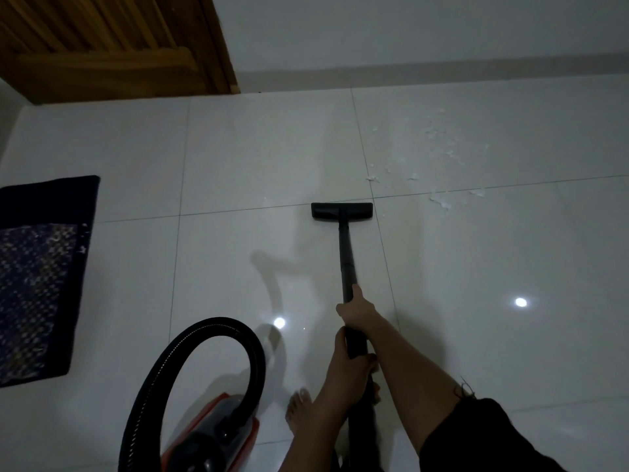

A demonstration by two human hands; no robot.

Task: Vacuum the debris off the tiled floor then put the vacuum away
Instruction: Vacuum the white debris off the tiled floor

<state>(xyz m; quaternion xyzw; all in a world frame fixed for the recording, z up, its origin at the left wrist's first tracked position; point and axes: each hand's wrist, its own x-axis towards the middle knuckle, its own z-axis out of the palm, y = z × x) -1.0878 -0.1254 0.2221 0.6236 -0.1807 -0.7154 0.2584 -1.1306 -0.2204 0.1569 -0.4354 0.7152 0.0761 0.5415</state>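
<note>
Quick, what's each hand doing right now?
Left hand: grips the vacuum wand.
Right hand: grips the vacuum wand too, nearer the nozzle.

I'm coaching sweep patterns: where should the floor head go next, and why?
Probably swing the floor head right and forward: the white debris lies scattered on the tiles beyond its right end, not yet reached. The right hand and left hand both grip the wand.

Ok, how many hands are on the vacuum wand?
2. The right hand grips the vacuum wand farther toward the floor nozzle; the left hand grips it just behind, nearer the body. None hidden.
</note>
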